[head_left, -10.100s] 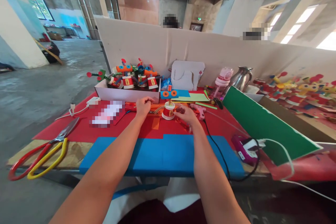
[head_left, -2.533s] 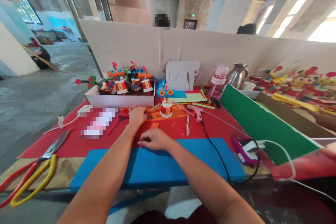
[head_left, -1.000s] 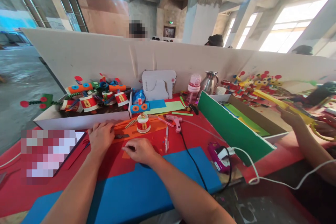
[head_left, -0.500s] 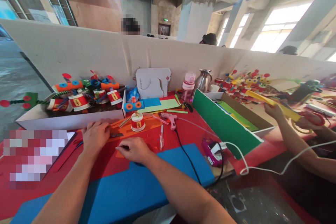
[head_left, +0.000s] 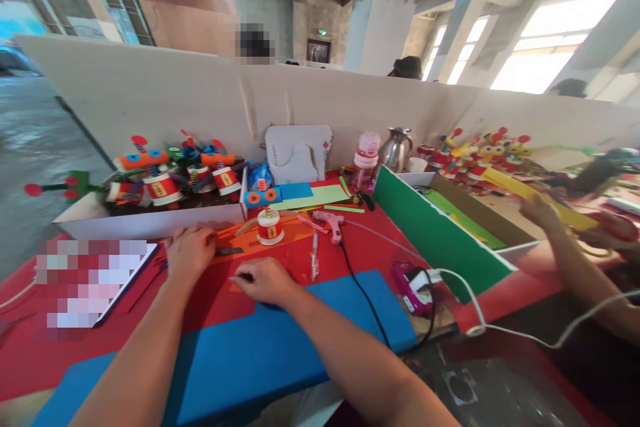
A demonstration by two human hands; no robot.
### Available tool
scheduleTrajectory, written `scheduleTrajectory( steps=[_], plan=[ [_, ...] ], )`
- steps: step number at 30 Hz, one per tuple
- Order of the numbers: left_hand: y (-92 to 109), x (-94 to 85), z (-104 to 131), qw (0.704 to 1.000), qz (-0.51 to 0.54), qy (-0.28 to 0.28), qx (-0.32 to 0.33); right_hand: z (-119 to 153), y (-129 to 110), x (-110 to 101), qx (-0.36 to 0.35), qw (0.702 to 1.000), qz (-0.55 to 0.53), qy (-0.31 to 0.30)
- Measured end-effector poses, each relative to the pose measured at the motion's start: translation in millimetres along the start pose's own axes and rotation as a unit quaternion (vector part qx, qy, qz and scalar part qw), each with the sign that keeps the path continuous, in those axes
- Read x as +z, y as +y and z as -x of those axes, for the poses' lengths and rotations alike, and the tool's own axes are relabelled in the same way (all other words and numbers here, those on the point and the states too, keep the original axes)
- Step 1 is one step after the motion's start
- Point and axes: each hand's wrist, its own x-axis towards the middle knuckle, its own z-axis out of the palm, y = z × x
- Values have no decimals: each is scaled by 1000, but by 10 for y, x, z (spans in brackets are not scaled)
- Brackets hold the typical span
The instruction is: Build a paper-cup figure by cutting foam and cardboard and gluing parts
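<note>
From where I watch, my landmark is the paper-cup figure (head_left: 271, 232), upright on the orange paper (head_left: 297, 229) with its coiled arm reaching out to the left. My left hand (head_left: 191, 252) is palm down, left of the figure, fingers partly bent at the paper's near end; whether it grips anything beneath, I can't tell. A dark blade (head_left: 229, 251) lies between that hand and the figure, so I'd press with the finger pads and slide nothing toward it.

My right hand (head_left: 267, 281) is on the near side of the figure, fingers curled in and thumb close to them — nearly closed. There is a dark patch between the fingers, but I can't tell whether it is a held thing or only shadow. I'd work with a light pinch here, wrist low, since thin paper probably creases easily and a lifted elbow could drag it.

The pink glue gun (head_left: 330, 217) lies to the right of the figure, with the pen (head_left: 315, 257) nearer me. I'd move my right forearm slowly — it could snag the gun's black cord (head_left: 361, 299) if it swung wide.
</note>
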Motion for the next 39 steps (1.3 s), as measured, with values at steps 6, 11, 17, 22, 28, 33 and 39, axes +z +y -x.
scheduleTrajectory(
  steps=[6,11,17,22,28,33,39],
  plan=[
    [41,-55,24,995,15,87,-56,-22,40,24,-16,999,-13,-50],
    [-43,-11,-37,989,55,118,-68,-19,32,6,-27,998,-43,-46],
    [-59,-3,-41,998,36,45,-20,19,-74,-18,-57,993,-101,-32],
    [-16,-92,15,998,-23,13,-58,47,-174,7,-105,987,-100,-75],
    [6,-145,5,997,-13,16,-72,72,-238,18,-126,981,-102,-105],
    [57,-199,-11,993,118,15,-21,89,-257,49,-154,978,-80,-118],
    [182,-298,192,951,187,-209,129,109,-270,60,-173,978,-94,-63]
  ],
)
